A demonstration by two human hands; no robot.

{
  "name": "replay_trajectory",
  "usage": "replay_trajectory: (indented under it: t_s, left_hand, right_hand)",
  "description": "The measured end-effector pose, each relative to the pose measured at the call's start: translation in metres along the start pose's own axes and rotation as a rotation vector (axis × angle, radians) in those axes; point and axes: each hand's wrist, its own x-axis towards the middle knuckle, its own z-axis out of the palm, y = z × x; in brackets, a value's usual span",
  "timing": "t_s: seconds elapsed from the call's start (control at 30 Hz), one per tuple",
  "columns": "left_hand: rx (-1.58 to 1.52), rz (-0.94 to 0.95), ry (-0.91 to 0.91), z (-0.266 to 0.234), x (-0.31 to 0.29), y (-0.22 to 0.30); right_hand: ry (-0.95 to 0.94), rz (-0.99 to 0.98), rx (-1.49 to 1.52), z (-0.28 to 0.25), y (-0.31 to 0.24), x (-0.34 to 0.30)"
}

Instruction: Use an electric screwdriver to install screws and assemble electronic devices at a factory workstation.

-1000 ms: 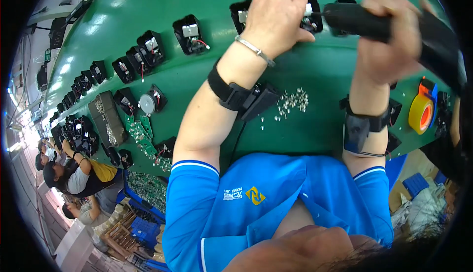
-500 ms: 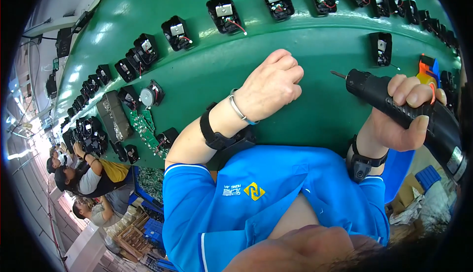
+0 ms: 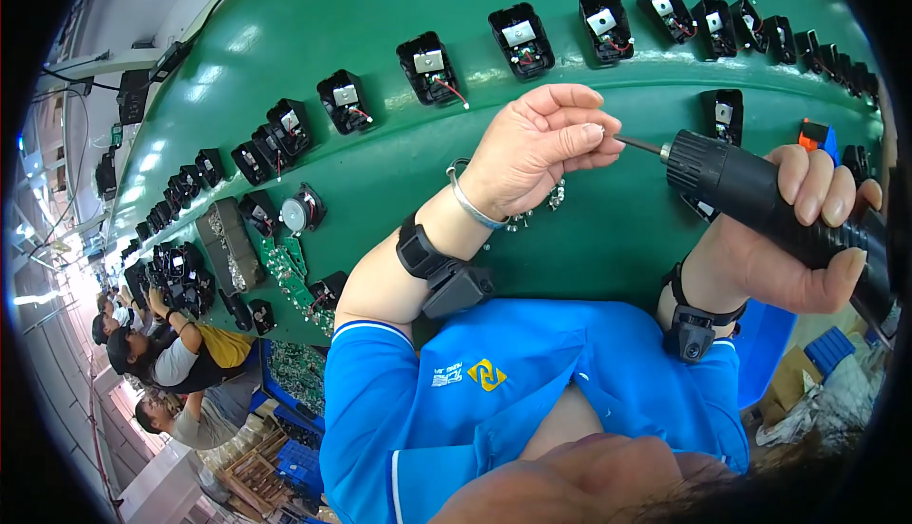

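Note:
My left hand (image 3: 541, 149) is raised over the green table, thumb and fingertips pinched on a tiny silvery piece that looks like a screw (image 3: 604, 132). Several small shiny screws (image 3: 557, 194) lie on the table under that hand. My right hand (image 3: 793, 229) is wrapped round a black electric screwdriver (image 3: 727, 174). The screwdriver points left, and its thin bit reaches my left fingertips. Beyond the screwdriver stands an open black housing (image 3: 724, 117) with a metal plate inside. A second silvery part (image 3: 701, 207) shows below the screwdriver, mostly hidden by it.
Open black housings (image 3: 521, 41) with plates and red-white wires stand in a curved row at the back. At left are a round speaker (image 3: 294, 213), a brown tray (image 3: 228, 239) of small metal parts and green circuit boards (image 3: 290, 272). People (image 3: 157, 348) work further left.
My left hand has gone from a closed fist to a pinch at the bit tip, uncovering the loose screws. The screwdriver has shifted slightly in my right hand, and the view has tilted a little.

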Motion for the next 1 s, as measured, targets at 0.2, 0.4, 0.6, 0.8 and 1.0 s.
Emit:
replay_trajectory:
  t_s: [0.2, 0.4, 0.6, 0.8, 1.0]
  left_hand:
    - [-0.101, 0.002, -0.067, -0.004, 0.001, -0.004]
    - [0.114, 0.004, -0.059, -0.001, 0.001, 0.001]
    - [0.348, 0.026, -0.092, 0.003, 0.005, 0.006]
    - [1.79, 0.831, 0.075, -0.007, 0.026, 0.042]
    - [2.111, 0.82, 0.23, -0.016, 0.067, 0.028]
  right_hand:
    - [-0.02, 0.019, 0.024, 0.001, 0.006, -0.001]
    - [-0.126, 0.044, 0.037, -0.006, 0.006, 0.003]
    - [-0.189, 0.082, 0.018, -0.013, 0.006, 0.009]
    - [-0.153, -0.064, -0.011, -0.013, 0.017, 0.02]
    - [-0.027, -0.032, -0.13, -0.021, 0.061, 0.036]
